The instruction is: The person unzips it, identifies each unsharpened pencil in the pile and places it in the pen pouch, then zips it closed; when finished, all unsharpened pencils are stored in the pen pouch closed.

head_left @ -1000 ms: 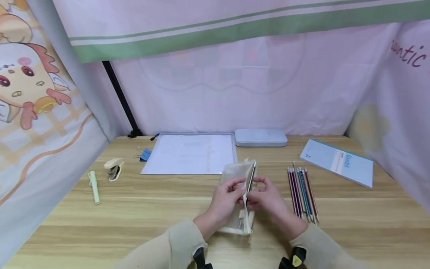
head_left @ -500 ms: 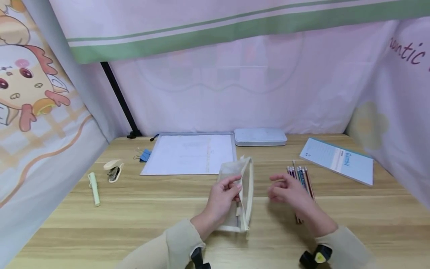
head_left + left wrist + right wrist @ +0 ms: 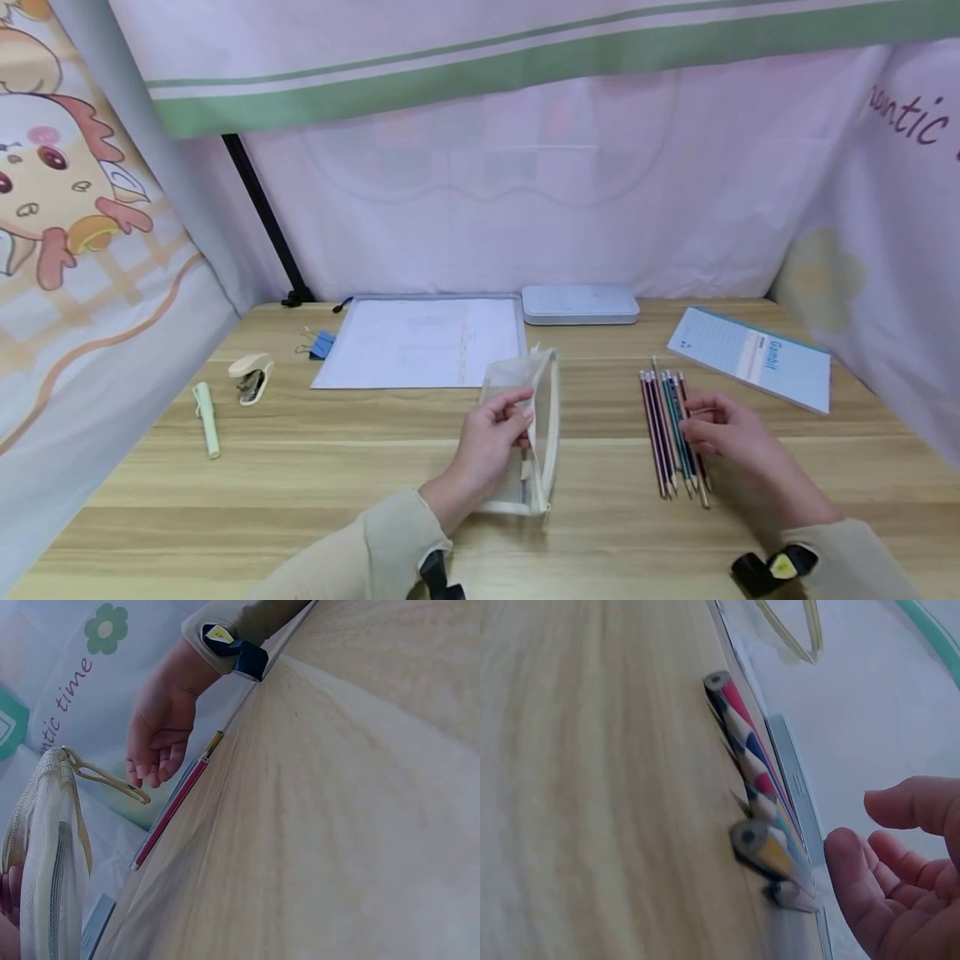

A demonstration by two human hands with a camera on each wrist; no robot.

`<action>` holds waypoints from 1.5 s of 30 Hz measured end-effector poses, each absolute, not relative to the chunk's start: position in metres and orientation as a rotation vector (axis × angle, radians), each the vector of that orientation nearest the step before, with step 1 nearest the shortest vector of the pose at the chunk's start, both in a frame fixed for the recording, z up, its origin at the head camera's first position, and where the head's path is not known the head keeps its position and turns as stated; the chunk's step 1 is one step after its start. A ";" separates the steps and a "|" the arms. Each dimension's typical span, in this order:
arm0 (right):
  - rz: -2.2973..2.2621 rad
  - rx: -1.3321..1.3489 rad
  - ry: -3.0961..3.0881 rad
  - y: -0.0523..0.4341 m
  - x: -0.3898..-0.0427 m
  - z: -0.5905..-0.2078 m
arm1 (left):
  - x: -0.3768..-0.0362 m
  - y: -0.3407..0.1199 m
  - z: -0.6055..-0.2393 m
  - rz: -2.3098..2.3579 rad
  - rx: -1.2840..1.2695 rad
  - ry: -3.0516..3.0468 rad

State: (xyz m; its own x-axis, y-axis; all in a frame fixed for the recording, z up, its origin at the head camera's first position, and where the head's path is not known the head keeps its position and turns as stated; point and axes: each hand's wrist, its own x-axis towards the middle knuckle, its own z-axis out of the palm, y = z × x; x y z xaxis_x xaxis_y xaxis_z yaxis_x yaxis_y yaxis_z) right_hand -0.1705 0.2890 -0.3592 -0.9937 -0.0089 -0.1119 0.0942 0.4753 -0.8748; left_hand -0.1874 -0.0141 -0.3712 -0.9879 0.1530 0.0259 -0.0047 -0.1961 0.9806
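My left hand (image 3: 487,446) pinches the open edge of a pale mesh zip pencil pouch (image 3: 506,375), holding it up on its side with the mouth turned to the right. In the left wrist view the pouch (image 3: 49,847) shows its zipper and a loop pull. Several pencils (image 3: 663,425) lie in a loose row on the table, points towards me. My right hand (image 3: 731,433) is at the row's right side, fingertips close to the outer pencil. In the right wrist view its thumb and loosely bent fingers (image 3: 847,855) are apart, with nothing between them, beside the pencils (image 3: 761,780).
Behind the pouch lie a clear document folder with papers (image 3: 412,342) and a pale flat case (image 3: 580,306). A blue notepad (image 3: 750,358) is at the back right. On the left are a blue binder clip (image 3: 322,345), a small stapler (image 3: 252,379) and a light green pen (image 3: 207,421).
My right hand has left the pouch's mouth and moved right, across to the far side of the pencils. A dark pencil held at the mouth no longer shows there. My left hand keeps its pinch.
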 end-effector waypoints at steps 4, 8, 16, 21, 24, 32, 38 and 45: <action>-1.449 0.057 2.661 0.298 -0.171 -0.362 | -0.188 -0.015 -0.371 2.350 0.176 1.921; -1.354 0.037 2.695 0.302 -0.174 -0.364 | -0.187 -0.016 -0.372 2.349 0.167 1.923; -1.076 0.000 2.794 0.303 -0.183 -0.362 | -0.187 -0.017 -0.372 2.349 0.166 1.919; -0.895 -0.029 2.829 0.302 -0.190 -0.358 | -0.187 -0.016 -0.373 2.348 0.166 1.916; -0.859 -0.037 2.800 0.303 -0.194 -0.354 | -0.188 -0.016 -0.373 2.350 0.167 1.916; -0.905 0.007 2.616 0.311 -0.209 -0.350 | -0.187 -0.017 -0.374 2.355 0.175 1.915; -0.988 0.056 2.523 0.315 -0.216 -0.351 | -0.188 -0.017 -0.376 2.352 0.191 1.915; -0.995 0.038 2.500 0.315 -0.221 -0.353 | -0.189 -0.017 -0.377 2.328 0.183 1.929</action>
